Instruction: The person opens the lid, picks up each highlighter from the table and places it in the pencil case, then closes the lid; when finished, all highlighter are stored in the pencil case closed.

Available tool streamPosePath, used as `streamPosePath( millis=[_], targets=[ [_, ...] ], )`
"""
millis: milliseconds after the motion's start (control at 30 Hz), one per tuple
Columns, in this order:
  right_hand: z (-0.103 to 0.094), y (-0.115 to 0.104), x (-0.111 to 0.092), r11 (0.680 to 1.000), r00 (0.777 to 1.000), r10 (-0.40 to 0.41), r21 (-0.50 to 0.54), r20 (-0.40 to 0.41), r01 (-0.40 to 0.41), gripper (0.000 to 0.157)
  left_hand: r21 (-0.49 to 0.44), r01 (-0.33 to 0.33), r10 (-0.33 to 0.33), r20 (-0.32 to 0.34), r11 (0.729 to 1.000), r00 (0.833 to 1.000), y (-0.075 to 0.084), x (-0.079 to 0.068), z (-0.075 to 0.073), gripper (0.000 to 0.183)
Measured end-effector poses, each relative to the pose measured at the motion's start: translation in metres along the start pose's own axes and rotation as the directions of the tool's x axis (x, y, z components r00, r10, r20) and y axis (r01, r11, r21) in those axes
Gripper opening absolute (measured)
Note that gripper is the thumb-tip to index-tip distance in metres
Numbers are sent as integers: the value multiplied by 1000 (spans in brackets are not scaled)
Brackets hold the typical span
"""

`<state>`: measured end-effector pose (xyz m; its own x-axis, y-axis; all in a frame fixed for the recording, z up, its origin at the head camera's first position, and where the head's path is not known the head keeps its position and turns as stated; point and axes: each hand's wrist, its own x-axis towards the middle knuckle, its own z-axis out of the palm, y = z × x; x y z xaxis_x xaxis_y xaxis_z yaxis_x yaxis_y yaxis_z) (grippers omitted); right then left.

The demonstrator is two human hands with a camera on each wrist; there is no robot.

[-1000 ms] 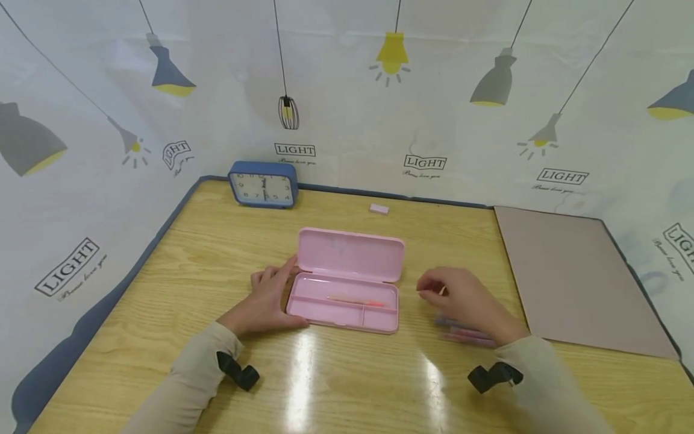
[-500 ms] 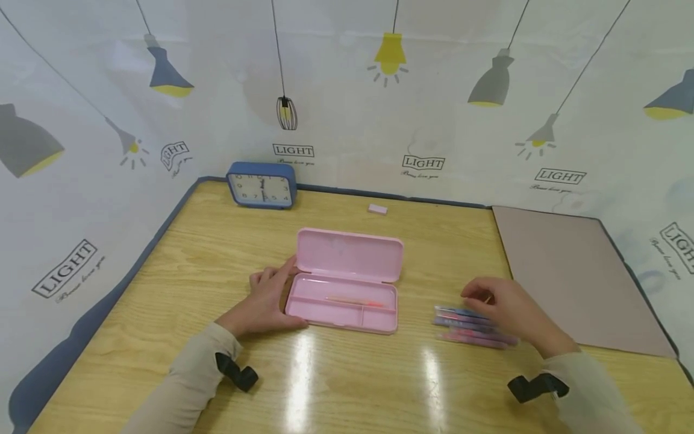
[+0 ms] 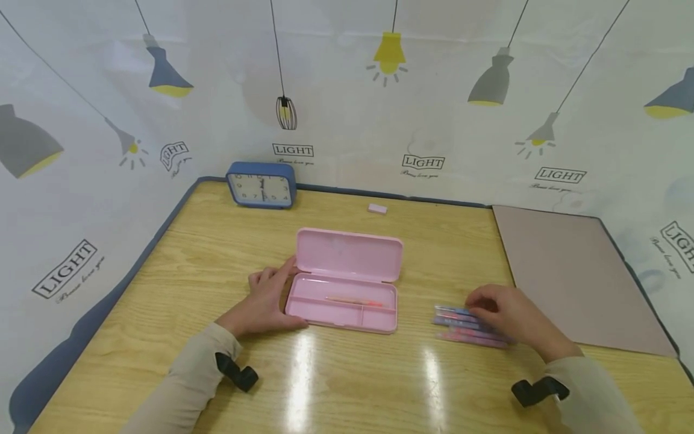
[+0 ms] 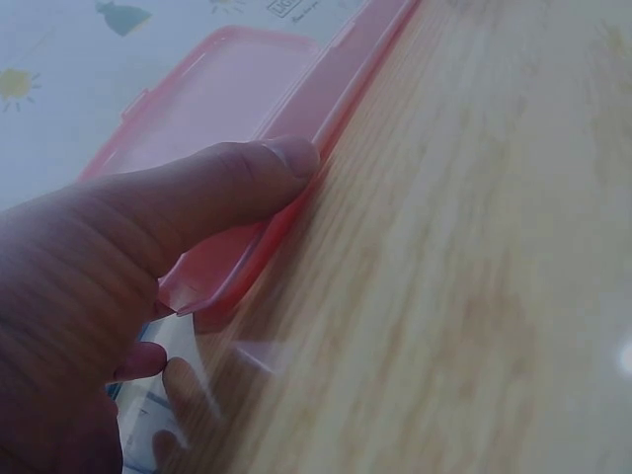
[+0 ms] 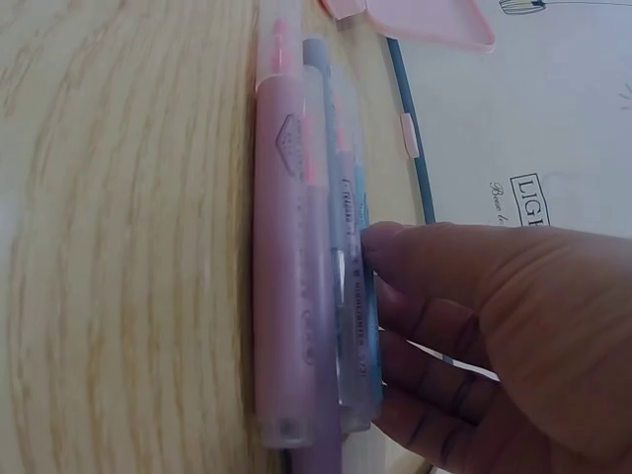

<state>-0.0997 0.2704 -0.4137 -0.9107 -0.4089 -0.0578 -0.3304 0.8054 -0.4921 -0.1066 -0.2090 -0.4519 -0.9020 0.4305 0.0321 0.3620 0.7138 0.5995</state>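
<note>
An open pink pencil case [image 3: 325, 312] lies mid-table, its lid [image 3: 349, 254] raised at the back. One slim pen [image 3: 355, 301] with an orange-pink end rests in the long rear compartment. My left hand [image 3: 262, 301] grips the case's left end; the thumb [image 4: 237, 188] lies along the front rim, with the other fingers round the side and back. To the right, my right hand [image 3: 504, 310] is at a row of pens, thumb and curled fingers pinching the blue pen [image 5: 370, 296] on the far side. Beside it lie a clear-and-lilac pen [image 5: 346, 257] and a thick pink highlighter [image 5: 283, 237].
A small pink eraser [image 3: 377, 208] lies behind the case. At the back left stands a blue clock [image 3: 262, 185]. A flat pinkish-grey board [image 3: 585, 283] covers the table's right side. A lamp-patterned white wall covering [image 3: 347, 72] surrounds the back and sides.
My right hand has moved right from beside the case to the pens, then slightly down onto them. The left hand and the case have stayed in place.
</note>
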Motion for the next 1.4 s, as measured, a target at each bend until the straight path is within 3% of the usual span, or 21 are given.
streamPosePath(
  millis=[300, 500, 800, 1167, 1400],
  targets=[
    [-1, 5, 1, 998, 998, -57, -41, 1, 57, 9, 15, -32, 32, -18, 999, 999, 1, 1, 0, 128],
    [-2, 6, 1, 995, 996, -86, -42, -8, 85, 9, 10, -17, 18, -9, 1000, 1000, 1, 1, 1, 128],
    [-5, 1, 3, 998, 998, -63, -32, -5, 62, 9, 20, -27, 27, -15, 999, 1000, 1, 0, 1, 127],
    [-17, -31, 14, 993, 993, -112, -27, -31, 111, 9, 29, -18, 18, -7, 999, 1000, 0, 1, 1, 128],
    [-10, -55, 30, 986, 986, -167, -33, -23, 166, 9, 16, -9, 9, 5, 1000, 1000, -1, 2, 0, 128]
  ],
)
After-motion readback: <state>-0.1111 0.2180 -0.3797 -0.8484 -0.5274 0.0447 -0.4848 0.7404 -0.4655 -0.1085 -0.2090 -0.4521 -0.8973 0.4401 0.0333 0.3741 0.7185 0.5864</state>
